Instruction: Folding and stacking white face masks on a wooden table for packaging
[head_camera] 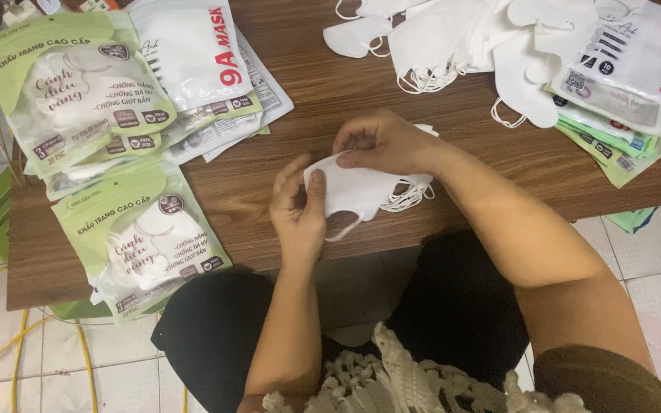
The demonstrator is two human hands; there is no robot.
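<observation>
I look down on a brown wooden tabletop (284, 164) with green-and-white sealed mask packets (78, 92) stacked on its left side and a loose pile of white masks (453, 38) at its far edge. Between my hands, above the near edge, is a white face mask (357, 191), its long axis running left to right and its ear loops trailing right. My left hand (297, 210) pinches the mask's left end, fingers narrow. My right hand (384, 143) grips the top edge from above, fingers curled shut on it.
</observation>
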